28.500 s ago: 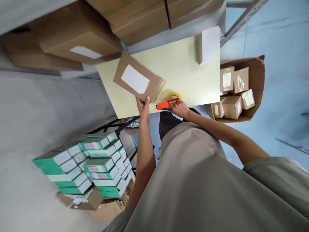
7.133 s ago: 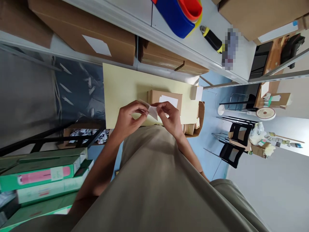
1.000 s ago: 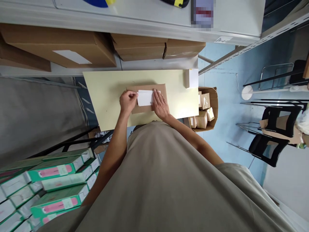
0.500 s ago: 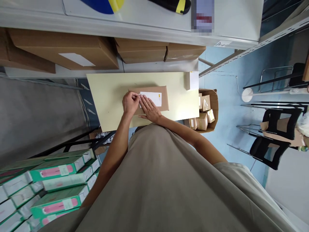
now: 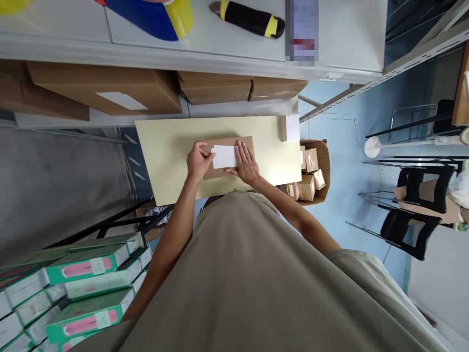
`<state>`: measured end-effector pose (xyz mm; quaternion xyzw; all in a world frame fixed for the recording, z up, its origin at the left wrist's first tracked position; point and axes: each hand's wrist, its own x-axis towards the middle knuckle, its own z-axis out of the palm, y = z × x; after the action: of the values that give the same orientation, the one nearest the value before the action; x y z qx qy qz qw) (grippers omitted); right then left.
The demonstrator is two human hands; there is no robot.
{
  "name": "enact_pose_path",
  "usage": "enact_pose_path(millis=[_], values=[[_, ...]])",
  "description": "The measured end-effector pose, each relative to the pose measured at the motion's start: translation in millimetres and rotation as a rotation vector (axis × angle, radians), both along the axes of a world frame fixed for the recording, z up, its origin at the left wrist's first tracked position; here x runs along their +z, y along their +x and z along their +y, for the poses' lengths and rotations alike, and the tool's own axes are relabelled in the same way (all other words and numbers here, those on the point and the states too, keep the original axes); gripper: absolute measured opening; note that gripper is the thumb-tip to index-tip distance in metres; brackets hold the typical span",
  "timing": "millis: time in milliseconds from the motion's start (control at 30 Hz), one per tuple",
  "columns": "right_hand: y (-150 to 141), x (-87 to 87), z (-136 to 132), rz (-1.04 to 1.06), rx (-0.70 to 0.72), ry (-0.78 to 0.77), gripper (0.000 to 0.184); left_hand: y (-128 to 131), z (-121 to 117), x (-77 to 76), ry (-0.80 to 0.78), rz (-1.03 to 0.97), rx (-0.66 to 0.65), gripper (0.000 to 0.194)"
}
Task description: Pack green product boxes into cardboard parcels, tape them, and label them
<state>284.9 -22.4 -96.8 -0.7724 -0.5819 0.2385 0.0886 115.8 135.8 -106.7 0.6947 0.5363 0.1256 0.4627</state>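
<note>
A flat brown cardboard box [image 5: 247, 143] lies on the pale yellow table [image 5: 172, 146]. A white label [image 5: 224, 156] sits on the box's top. My left hand [image 5: 198, 160] is curled at the label's left end, thumb and fingers pinched on that edge. My right hand [image 5: 247, 164] lies flat with fingers stretched out, pressing the label's right end onto the box.
A white block [image 5: 289, 127] stands at the table's right end. An open carton [image 5: 322, 146] of small taped boxes sits on the floor to the right. Brown cartons [image 5: 102, 90] fill the shelf behind the table. Green boxes [image 5: 80, 288] are stacked at lower left. Black chairs [image 5: 410, 230] stand at right.
My right hand has slid from the label's left part to its right end, flat on it. The left hand stays pinched at the left edge. The view shifted slightly.
</note>
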Motion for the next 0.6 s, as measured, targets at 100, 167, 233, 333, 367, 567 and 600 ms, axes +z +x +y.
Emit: enact_pose_path(millis=[100, 167, 233, 333, 367, 567, 600], values=[[-24.9, -4.1, 21.8, -0.018, 0.072, -0.010, 0.106, -1.2, -1.1, 1.3, -0.008, 0.000, -0.016, 0.044], [-38.4, -3.5, 26.7, -0.030, 0.147, -0.022, 0.102, -2.2, -3.2, 1.3, -0.003, -0.014, -0.003, 0.040], [-43.3, -0.4, 20.3, -0.031, 0.230, -0.022, 0.101, -2.7, -6.0, 0.5, -0.001, -0.048, 0.021, 0.036], [-32.8, 5.9, -4.5, -0.023, 0.318, -0.033, 0.101, -1.1, -10.3, -1.3, 0.002, -0.084, 0.060, 0.032], [-25.8, 7.6, -14.2, -0.028, 0.306, -0.047, 0.101, -0.2, -11.4, -1.8, 0.007, -0.083, 0.069, 0.032], [25.4, 3.7, -63.5, -0.090, -0.173, -0.157, 0.107, -19.2, -21.3, -5.8, 0.021, -0.125, 0.131, 0.028], [32.5, 0.3, -70.1, -0.058, -0.253, -0.170, 0.113, -29.4, -25.2, -7.9, 0.015, -0.136, 0.161, 0.028]])
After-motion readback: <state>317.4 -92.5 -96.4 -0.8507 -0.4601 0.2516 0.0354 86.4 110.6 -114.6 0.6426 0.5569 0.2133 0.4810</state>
